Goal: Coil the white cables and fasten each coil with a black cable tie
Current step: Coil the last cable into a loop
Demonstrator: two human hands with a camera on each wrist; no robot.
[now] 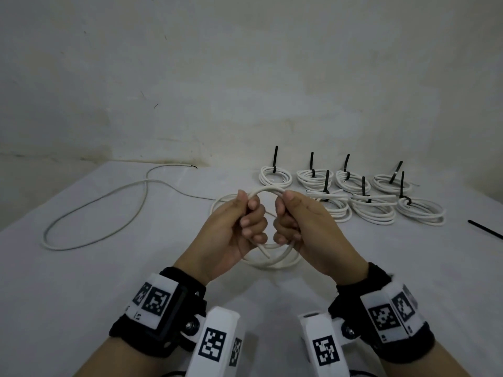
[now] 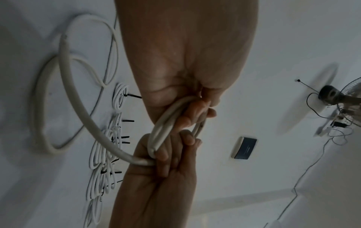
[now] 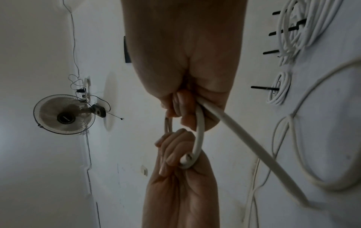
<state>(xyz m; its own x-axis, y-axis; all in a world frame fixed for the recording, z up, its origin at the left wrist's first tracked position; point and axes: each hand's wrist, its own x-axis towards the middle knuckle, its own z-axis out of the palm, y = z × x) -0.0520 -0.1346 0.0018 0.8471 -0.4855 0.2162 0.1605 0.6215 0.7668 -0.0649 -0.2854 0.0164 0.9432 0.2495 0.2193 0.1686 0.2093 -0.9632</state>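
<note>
Over the middle of the white table (image 1: 109,268) both hands hold a partly wound white cable coil (image 1: 268,189). My left hand (image 1: 249,210) grips its left side with curled fingers, and my right hand (image 1: 283,213) grips its right side, knuckles almost touching. The coil's lower loops (image 1: 272,261) hang just above the table. The cable's loose tail (image 1: 95,208) trails left and back in wide bends. In the left wrist view my fingers (image 2: 195,111) wrap the bundled strands (image 2: 166,123). In the right wrist view the cable (image 3: 244,135) runs out of my curled fingers (image 3: 185,108).
Several finished coils (image 1: 373,210), each with an upright black tie (image 1: 275,156), lie in two rows at the back right. One loose black tie (image 1: 484,229) lies at the right edge. A plain wall stands behind the table; a fan (image 3: 62,114) shows in the wrist views.
</note>
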